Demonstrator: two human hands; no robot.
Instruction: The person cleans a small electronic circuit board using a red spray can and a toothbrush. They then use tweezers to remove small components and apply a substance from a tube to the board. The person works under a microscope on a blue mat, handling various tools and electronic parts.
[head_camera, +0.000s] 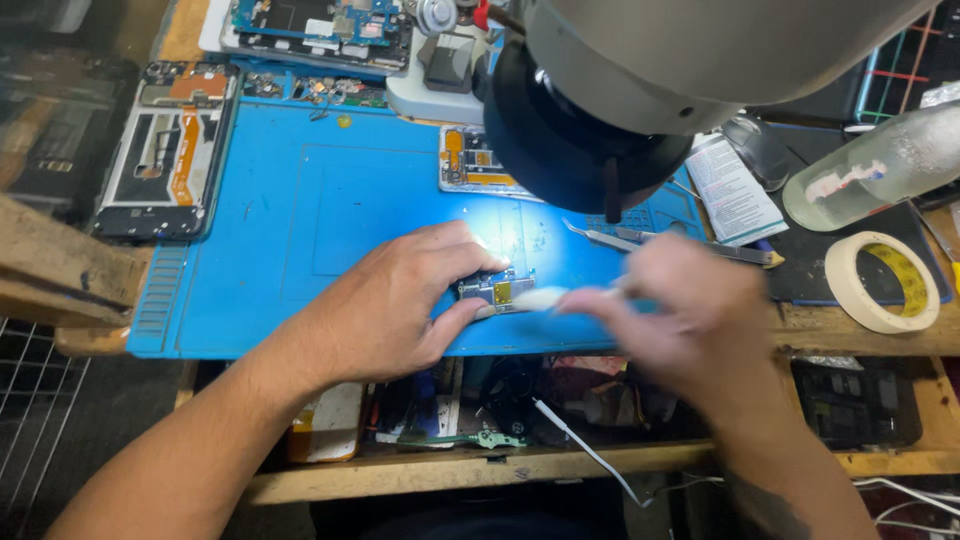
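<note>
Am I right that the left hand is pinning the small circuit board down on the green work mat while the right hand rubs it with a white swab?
Not quite: the work mat is blue, not green, as the head view shows. The rest holds: the left hand pins the small circuit board on it while the blurred right hand works a white swab against it.

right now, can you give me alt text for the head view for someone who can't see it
Seen from above, a left hand pinches a small circuit board on a blue work mat while a blurred right hand holds a white-tipped swab to it. A microscope head lights the spot; metal tweezers, a tape roll and an opened phone frame lie nearby.
</note>
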